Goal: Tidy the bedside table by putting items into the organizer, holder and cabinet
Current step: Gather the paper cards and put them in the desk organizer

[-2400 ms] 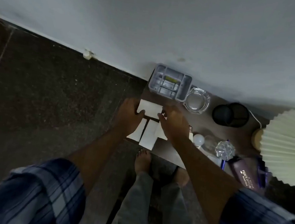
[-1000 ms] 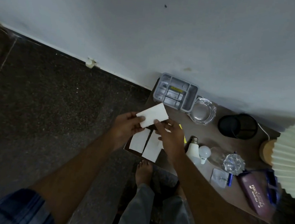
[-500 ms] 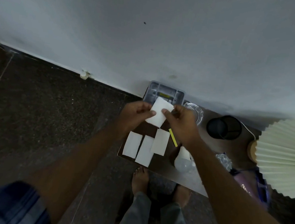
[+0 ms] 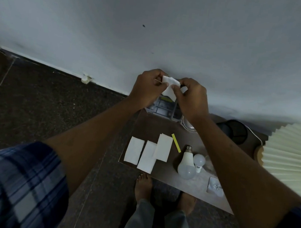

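Observation:
My left hand (image 4: 146, 87) and my right hand (image 4: 192, 100) pinch a white paper slip (image 4: 170, 87) between them, raised above the grey compartment organizer (image 4: 162, 110) at the back of the bedside table (image 4: 152, 123). The slip looks bent or folded between my fingers. Three more white paper slips (image 4: 148, 154) lie side by side near the table's front left corner. A yellow strip (image 4: 175, 145) lies to their right. A large white bulb (image 4: 187, 164) and a small bulb (image 4: 198, 161) rest further right.
A glass dish (image 4: 187, 125) stands right of the organizer, then a black mesh holder (image 4: 235, 131). A pleated lamp shade (image 4: 291, 161) fills the right side. A small clear packet (image 4: 215, 187) lies near the front edge. My bare feet (image 4: 143, 187) are below the table front.
Both hands lifted one slip off the table and carried it up and back over the organizer, where it now looks creased. The other slips stay flat on the table.

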